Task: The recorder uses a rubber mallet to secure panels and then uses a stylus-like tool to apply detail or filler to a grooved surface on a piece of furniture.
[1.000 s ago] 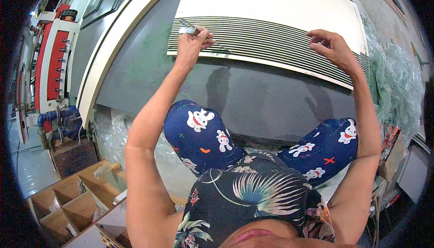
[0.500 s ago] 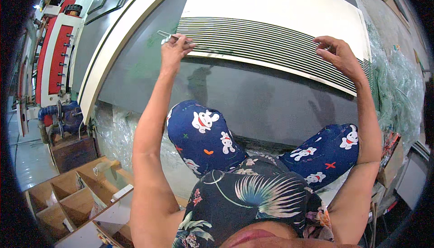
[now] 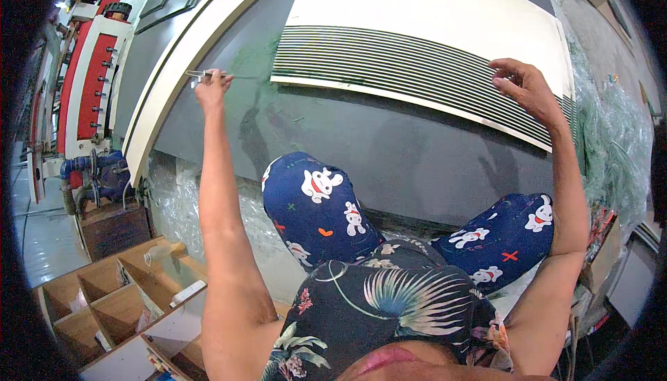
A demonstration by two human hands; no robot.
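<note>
My left hand [image 3: 212,89] is closed around a thin metal rod-shaped tool [image 3: 243,77] with a narrow looped end. It is over the dark grey board, left of the white panel's edge, and the rod points right toward that edge. The white panel [image 3: 424,2] lies on the board, its near part cut by a band of parallel dark grooves [image 3: 382,47]. Over the right part of this band is my right hand [image 3: 522,88], fingers loosely bent, thumb apart, nothing visible between them. Whether it touches the panel I cannot tell.
Under the panel lies the grey board [image 3: 389,145], dusted green near my left hand. A curved-looking white strip [image 3: 174,68] runs along its left. Beyond stands a red and white machine [image 3: 95,89]. A wooden compartment box [image 3: 125,311] is at lower left, plastic sheeting [image 3: 611,131] at right.
My left hand has moved left with the rod-shaped tool, off the grooves and past the panel's left edge. My right hand stays nearly where it was.
</note>
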